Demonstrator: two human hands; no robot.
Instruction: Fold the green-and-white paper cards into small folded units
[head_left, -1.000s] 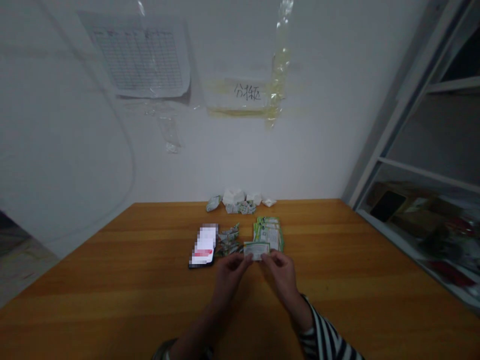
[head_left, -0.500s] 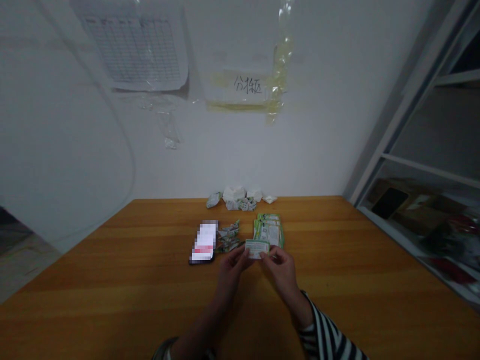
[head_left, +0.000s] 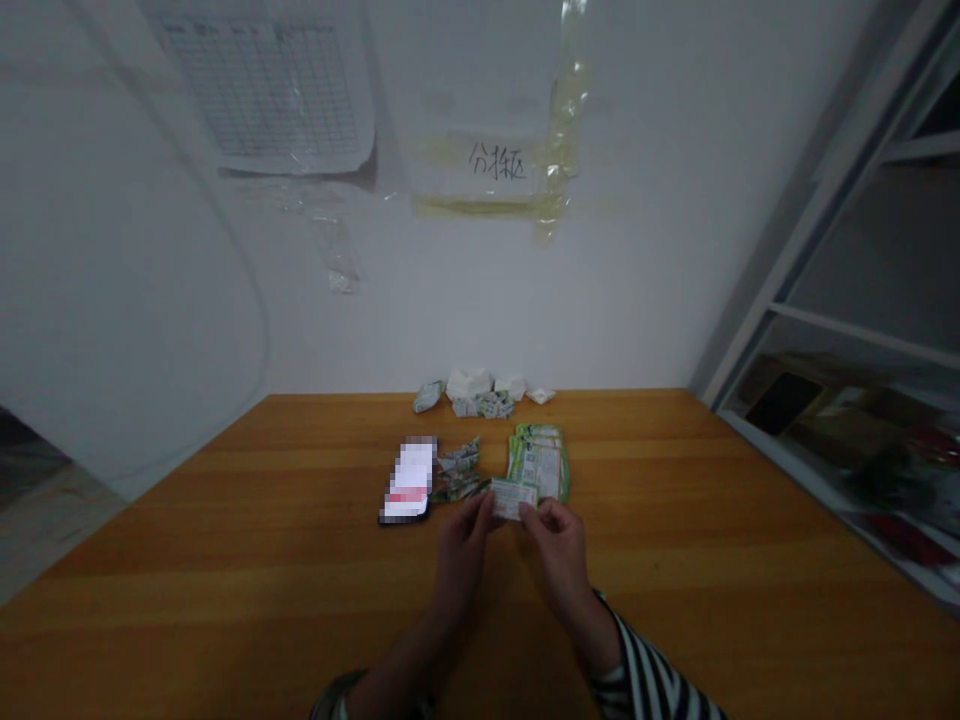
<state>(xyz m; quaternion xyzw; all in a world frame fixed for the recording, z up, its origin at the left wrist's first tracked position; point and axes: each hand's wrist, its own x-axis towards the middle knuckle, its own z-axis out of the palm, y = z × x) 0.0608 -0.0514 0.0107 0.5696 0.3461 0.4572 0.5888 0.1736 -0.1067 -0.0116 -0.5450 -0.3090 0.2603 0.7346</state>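
Note:
Between my two hands is a small green-and-white printed packet (head_left: 514,498), held up above the wooden table. My left hand (head_left: 463,545) pinches its left edge, and my right hand (head_left: 559,545) pinches its lower right corner. Just beyond it lies an overlapping stack of green-and-white packets (head_left: 541,465), partly covered from view by the held packet and my right fingers. Several crumpled or folded green-and-white packets (head_left: 459,465) lie past my left hand. To their left rests a phone (head_left: 409,482) with its screen lit and blurred out.
Crumpled white tissues (head_left: 469,384) and more printed wrappers (head_left: 484,405) sit along the wall at the back of the wooden table (head_left: 262,560). On the right, a shelf rack (head_left: 862,335) holds cardboard boxes. A handwritten paper sign (head_left: 495,162) and a gridded sheet (head_left: 262,95) are taped to the wall.
The held packet has tilted slightly, its right end a little lower. Both hands keep their pinch on it. The view has shifted very slightly.

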